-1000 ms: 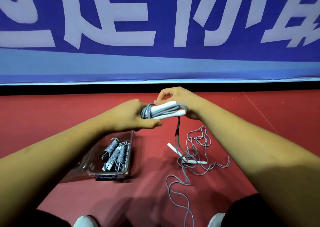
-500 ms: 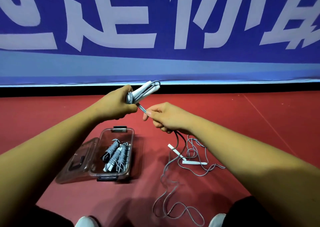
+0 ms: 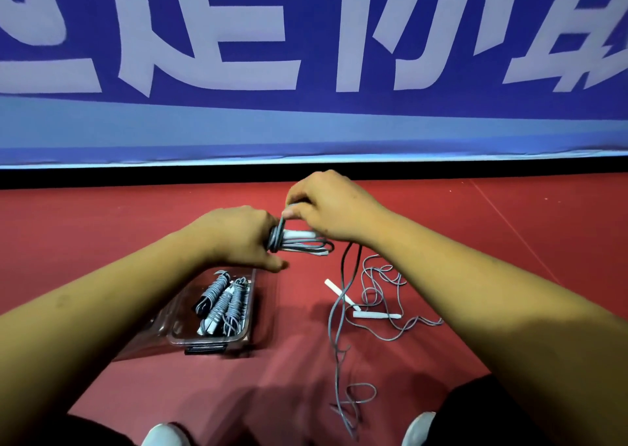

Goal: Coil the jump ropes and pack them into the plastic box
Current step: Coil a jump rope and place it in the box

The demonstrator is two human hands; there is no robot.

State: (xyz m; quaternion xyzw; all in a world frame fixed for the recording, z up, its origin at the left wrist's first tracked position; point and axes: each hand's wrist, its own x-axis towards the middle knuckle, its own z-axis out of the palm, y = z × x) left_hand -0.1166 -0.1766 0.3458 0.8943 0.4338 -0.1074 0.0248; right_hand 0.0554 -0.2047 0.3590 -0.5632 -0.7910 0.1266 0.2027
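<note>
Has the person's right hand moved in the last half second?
Yes. The right hand has risen toward the black strip below the banner.

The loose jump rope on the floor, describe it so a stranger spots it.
On the red floor, look right of the clear plastic box. The loose jump rope sprawls there uncoiled, both white handles lying flat, unlike the wound bundles in the box.
</note>
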